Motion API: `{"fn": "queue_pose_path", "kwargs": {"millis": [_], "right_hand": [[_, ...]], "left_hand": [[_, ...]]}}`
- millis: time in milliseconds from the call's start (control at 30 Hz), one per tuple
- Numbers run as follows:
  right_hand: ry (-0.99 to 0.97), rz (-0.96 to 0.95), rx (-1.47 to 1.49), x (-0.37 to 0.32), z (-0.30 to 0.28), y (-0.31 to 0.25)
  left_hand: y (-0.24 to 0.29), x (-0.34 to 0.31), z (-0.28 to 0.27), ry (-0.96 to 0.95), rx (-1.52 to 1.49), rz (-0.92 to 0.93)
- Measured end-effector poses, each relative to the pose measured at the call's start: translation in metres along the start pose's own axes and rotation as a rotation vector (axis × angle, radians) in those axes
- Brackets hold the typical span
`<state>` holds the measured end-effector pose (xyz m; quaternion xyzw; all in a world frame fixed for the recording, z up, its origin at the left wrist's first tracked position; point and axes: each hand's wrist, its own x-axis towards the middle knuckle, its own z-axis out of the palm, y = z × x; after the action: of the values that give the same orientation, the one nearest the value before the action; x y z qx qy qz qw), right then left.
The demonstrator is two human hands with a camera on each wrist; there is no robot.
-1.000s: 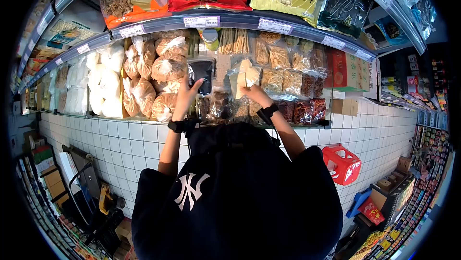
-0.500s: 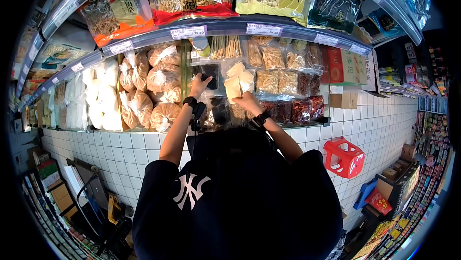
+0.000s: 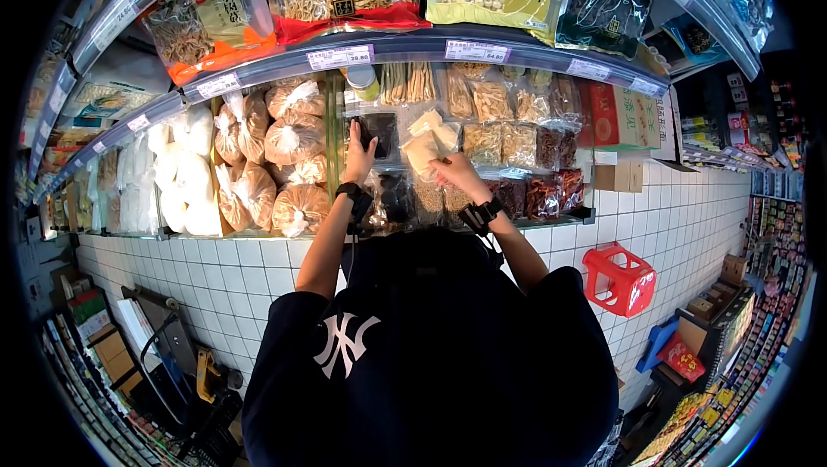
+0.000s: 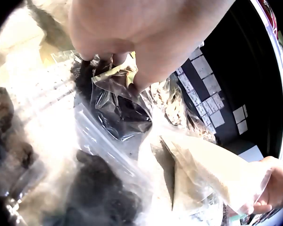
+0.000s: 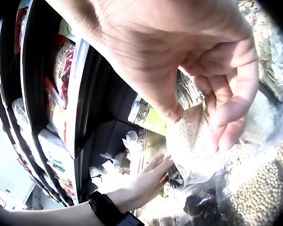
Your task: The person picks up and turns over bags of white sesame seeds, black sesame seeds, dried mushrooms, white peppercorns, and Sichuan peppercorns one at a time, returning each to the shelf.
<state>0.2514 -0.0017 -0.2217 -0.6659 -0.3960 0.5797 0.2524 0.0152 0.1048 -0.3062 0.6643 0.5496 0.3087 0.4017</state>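
My left hand (image 3: 358, 158) lies along the left side of a flat black packet (image 3: 383, 129), fingers straight, thumb over the packet. Close up in the left wrist view, its fingertips touch the crinkled clear wrapping of this packet (image 4: 120, 113). With thumb and fingers, my right hand (image 3: 459, 176) pinches the near edge of a clear bag with flat cream-coloured contents (image 3: 419, 153). That bag (image 5: 191, 146) hangs tilted from the right hand's grip in the right wrist view. More pale pieces (image 3: 444, 133) lie right beside it.
Tied bags of brown goods (image 3: 295, 141) fill the section left of a glass divider (image 3: 333, 127). Small bags of dried goods (image 3: 521, 146) stand in rows at the right. A jar (image 3: 363, 84) sits behind the black packet. The shelf edge (image 3: 396, 55) overhangs the back.
My left hand came down onto the black packet, bent its fingers over it, then straightened them along its left side. The packet has shifted right. My right hand still holds the cream bag.
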Motion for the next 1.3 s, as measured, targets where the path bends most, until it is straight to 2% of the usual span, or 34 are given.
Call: {"fn": "queue_pose_path", "kwargs": {"millis": [167, 300, 367, 467, 533, 600, 667, 700, 733, 800, 833, 867, 933, 967, 1000, 1067, 1133, 1200, 1300], "right_hand": [[-0.025, -0.003, 0.015, 0.012, 0.003, -0.01], [-0.069, -0.001, 0.199, 0.035, 0.021, -0.005], [-0.087, -0.015, 0.249, 0.049, 0.03, 0.001], [-0.084, -0.029, 0.192, 0.059, 0.036, 0.003], [-0.09, 0.029, -0.208, 0.062, 0.034, 0.005], [-0.062, -0.028, -0.283, 0.065, 0.032, 0.009], [0.022, -0.136, -0.402, 0.054, 0.018, 0.001], [0.116, -0.145, -0.247, 0.052, 0.015, 0.001], [0.114, -0.144, -0.252, 0.053, 0.011, 0.0], [0.717, -0.74, -0.653, 0.057, -0.003, 0.002], [0.771, -0.639, -0.793, 0.057, -0.01, 0.006], [0.772, -0.638, -0.794, 0.058, -0.013, 0.009], [0.588, -0.257, -0.708, 0.067, -0.016, 0.015], [0.494, -0.23, -0.542, 0.067, -0.019, 0.021], [0.498, -0.233, -0.543, 0.068, -0.02, 0.022], [0.306, -0.165, -0.416, 0.07, -0.023, 0.026], [0.236, -0.14, -0.463, 0.074, -0.03, 0.028], [0.126, -0.132, -0.215, 0.071, -0.034, 0.025], [0.229, -0.094, -0.099, 0.055, -0.045, 0.005]], "left_hand": [[0.01, -0.007, -0.002, -0.071, 0.025, -0.164], [0.002, -0.011, 0.006, -0.031, 0.128, -0.065], [-0.007, -0.009, 0.008, -0.068, 0.272, -0.038], [-0.009, -0.007, 0.006, -0.102, 0.249, -0.072], [-0.004, -0.008, 0.004, -0.119, 0.279, -0.079], [0.0, -0.007, 0.002, -0.187, 0.339, -0.148], [0.002, -0.005, 0.003, -0.191, 0.375, -0.175], [0.007, -0.006, 0.004, -0.2, 0.412, -0.203], [0.011, -0.008, 0.006, -0.199, 0.408, -0.205], [0.022, -0.015, 0.016, -0.068, 0.464, -0.084], [0.028, -0.017, 0.021, -0.038, 0.425, -0.004], [0.034, -0.018, 0.025, -0.039, 0.423, -0.004], [0.044, -0.017, 0.032, -0.169, 0.44, 0.162], [0.049, -0.016, 0.034, -0.243, 0.386, 0.143], [0.049, -0.015, 0.037, -0.24, 0.385, 0.147], [0.048, -0.015, 0.042, -0.305, 0.566, 0.119], [0.05, -0.013, 0.045, -0.313, 0.572, 0.089], [0.052, -0.012, 0.043, -0.341, 0.624, 0.057], [0.058, -0.013, 0.038, -0.385, 0.646, 0.039]]}}
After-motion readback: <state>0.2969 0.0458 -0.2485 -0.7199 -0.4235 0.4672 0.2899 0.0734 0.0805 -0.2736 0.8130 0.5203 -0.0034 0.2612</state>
